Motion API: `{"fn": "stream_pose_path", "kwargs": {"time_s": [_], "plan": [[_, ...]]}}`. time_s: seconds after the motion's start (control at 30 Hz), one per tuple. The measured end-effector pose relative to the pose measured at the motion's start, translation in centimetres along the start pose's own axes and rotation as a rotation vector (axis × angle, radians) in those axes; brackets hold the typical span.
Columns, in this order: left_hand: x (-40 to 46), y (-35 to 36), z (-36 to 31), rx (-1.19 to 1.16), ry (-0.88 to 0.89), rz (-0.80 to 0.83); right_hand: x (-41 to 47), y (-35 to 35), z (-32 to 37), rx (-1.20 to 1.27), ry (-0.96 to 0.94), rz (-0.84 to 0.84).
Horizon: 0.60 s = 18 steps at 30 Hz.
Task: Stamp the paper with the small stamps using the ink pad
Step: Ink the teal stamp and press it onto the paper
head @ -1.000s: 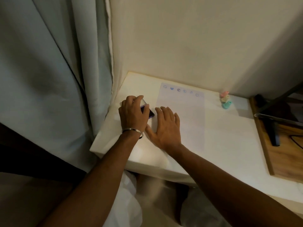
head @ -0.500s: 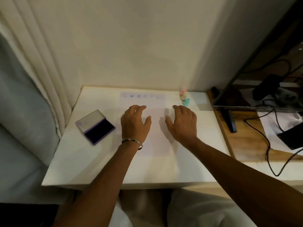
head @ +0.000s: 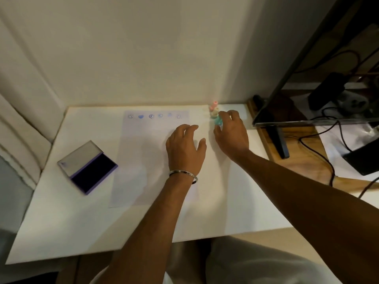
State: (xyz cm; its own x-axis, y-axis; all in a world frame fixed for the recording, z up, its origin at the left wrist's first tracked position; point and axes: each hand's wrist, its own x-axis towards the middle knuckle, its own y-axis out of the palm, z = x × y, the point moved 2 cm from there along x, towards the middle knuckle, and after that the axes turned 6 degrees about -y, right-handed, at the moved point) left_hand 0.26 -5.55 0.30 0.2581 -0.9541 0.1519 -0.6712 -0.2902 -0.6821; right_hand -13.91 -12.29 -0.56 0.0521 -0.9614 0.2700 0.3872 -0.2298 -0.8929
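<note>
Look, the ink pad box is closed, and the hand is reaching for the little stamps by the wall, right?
Not quite: the ink pad is open, not closed. The head view shows its lid flipped back and the dark ink showing. The rest is right: the right hand is reaching for the little stamps by the wall.

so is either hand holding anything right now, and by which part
The right hand closes its fingertips around the teal stamp, though a firm grip cannot be told. The left hand holds nothing, resting on the paper.
</note>
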Motion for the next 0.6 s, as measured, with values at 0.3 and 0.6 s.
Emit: {"fn": "stream_pose_path", "kwargs": {"time_s": [0.3, 0.6], "plan": [[0.0, 0.1, -0.3, -0.040, -0.018, -0.014, 0.5, 0.3, -0.4, 0.045, -0.018, -0.021], [-0.9, -1.8, 1.0, 0.004, -0.048, -0.032, -2.7, -1.7, 4.5, 0.286, -0.033, 0.019]]}}
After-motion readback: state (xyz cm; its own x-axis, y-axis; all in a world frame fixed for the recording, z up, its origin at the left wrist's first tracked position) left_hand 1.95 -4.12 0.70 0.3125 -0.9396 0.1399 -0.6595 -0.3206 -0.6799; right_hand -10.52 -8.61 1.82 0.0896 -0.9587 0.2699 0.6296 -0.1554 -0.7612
